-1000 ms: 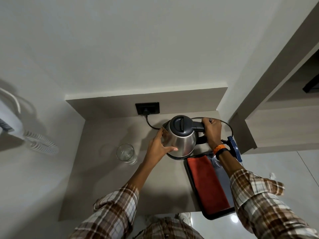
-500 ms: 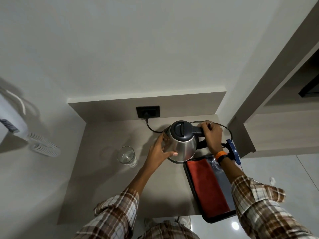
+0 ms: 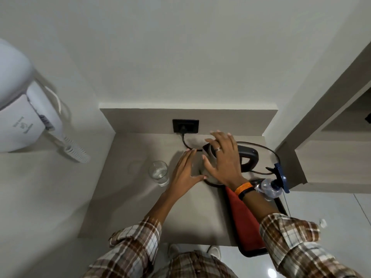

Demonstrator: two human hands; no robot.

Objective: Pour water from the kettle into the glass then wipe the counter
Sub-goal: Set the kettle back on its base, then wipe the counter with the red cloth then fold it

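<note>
The steel kettle stands on its base at the back right of the counter; only its black handle and a sliver of its body show. My right hand is spread over the kettle's top, fingers apart, off the handle. My left hand lies flat and open just left of the kettle, fingers straight. The clear glass holds some water and stands left of my left hand, apart from it. A red cloth lies folded on a black tray at the counter's right edge.
A black wall socket with the kettle's cord plugged in sits behind the kettle. A spray bottle with a blue trigger stands on the tray's far end. A white wall-mounted hair dryer hangs at the left. Walls close the counter in on three sides.
My right hand has let go of the kettle handle and moved over the lid. My left hand has come off the kettle's side. The view has shifted to the right.
</note>
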